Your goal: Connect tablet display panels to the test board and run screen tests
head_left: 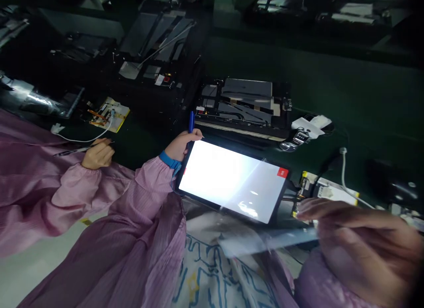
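My left hand (180, 144) grips the upper left corner of a tablet screen (232, 175), thumb over the edge. The screen is lit white, with a red tab (282, 172) at its right corner. A blue pen (191, 122) sticks up from the same hand, and a blue wrist strap (170, 161) circles the wrist. At the lower right, my right hand (361, 242) is blurred, fingers closed on a strip of clear plastic film (265, 242). The film trails left, below the tablet and apart from it.
At left, a co-worker's hand (98, 154) holds a pen (71, 152). Beyond the tablet lies a stack of tablet panels (245, 103). Circuit boards with batteries and white cables lie left (111, 114) and right (334, 191). More panels (155, 34) stand farther back.
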`<action>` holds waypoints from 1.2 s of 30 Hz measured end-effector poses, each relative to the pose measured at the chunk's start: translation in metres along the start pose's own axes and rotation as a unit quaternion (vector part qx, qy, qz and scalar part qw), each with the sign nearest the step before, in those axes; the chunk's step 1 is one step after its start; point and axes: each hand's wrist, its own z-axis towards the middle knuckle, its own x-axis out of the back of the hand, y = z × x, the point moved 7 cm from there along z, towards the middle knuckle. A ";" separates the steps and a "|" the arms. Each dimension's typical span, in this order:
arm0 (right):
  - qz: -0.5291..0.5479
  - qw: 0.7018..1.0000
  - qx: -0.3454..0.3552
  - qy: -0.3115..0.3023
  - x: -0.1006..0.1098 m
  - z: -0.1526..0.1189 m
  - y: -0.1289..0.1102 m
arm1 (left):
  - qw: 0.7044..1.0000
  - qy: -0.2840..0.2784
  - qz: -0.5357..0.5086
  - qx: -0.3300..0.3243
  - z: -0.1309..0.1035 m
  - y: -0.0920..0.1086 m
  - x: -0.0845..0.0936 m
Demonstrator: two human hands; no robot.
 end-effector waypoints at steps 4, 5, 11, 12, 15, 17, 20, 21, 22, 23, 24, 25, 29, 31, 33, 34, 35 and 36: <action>0.043 0.985 0.058 -0.159 -0.054 -0.002 -0.023 | 1.000 0.004 0.028 -0.001 -0.001 0.001 0.001; 0.038 0.978 0.059 -0.197 -0.065 -0.005 -0.024 | 0.999 0.000 0.036 -0.004 -0.002 0.002 0.001; -0.001 0.931 0.086 -0.354 -0.118 -0.025 -0.027 | 0.999 -0.003 0.048 -0.011 -0.004 0.006 0.001; 0.001 0.925 0.091 -0.369 -0.124 -0.028 -0.028 | 0.999 -0.002 0.046 -0.011 -0.004 0.007 0.001; 0.013 0.911 0.109 -0.397 -0.136 -0.031 -0.030 | 0.999 -0.001 0.049 -0.011 -0.003 0.008 0.002; 0.012 0.908 0.112 -0.404 -0.139 -0.030 -0.030 | 0.998 -0.001 0.054 -0.017 -0.003 0.009 0.002; 0.014 0.907 0.106 -0.407 -0.141 -0.027 -0.030 | 0.998 0.000 0.057 -0.022 -0.004 0.011 0.001; 0.018 0.906 0.102 -0.409 -0.142 -0.027 -0.030 | 0.998 0.000 0.059 -0.020 -0.004 0.011 0.001; 0.022 0.905 0.098 -0.413 -0.144 -0.027 -0.030 | 0.998 0.000 0.061 -0.017 -0.005 0.011 0.001; 0.028 0.903 0.093 -0.419 -0.146 -0.027 -0.030 | 0.998 0.001 0.065 -0.013 -0.005 0.011 0.000; 0.035 0.900 0.088 -0.426 -0.149 -0.027 -0.031 | 0.998 0.004 0.067 -0.011 -0.005 0.011 0.001; 0.041 0.897 0.082 -0.433 -0.153 -0.028 -0.032 | 0.998 0.008 0.067 -0.010 -0.006 0.012 0.001; 0.055 0.882 0.061 -0.464 -0.166 -0.031 -0.034 | 0.997 0.025 0.069 -0.010 -0.005 0.011 0.005; 0.050 0.878 0.055 -0.473 -0.169 -0.032 -0.034 | 0.997 0.023 0.075 -0.010 -0.005 0.010 0.004; 0.042 0.880 0.059 -0.470 -0.169 -0.033 -0.034 | 0.997 0.019 0.077 -0.012 -0.005 0.010 0.004; 0.038 0.884 0.068 -0.460 -0.166 -0.032 -0.035 | 0.997 0.018 0.076 -0.012 -0.006 0.010 0.004; 0.035 0.892 0.079 -0.443 -0.162 -0.030 -0.036 | 0.997 0.017 0.074 -0.012 -0.006 0.010 0.003; 0.034 0.903 0.092 -0.419 -0.156 -0.026 -0.037 | 0.997 0.015 0.070 -0.012 -0.006 0.010 0.003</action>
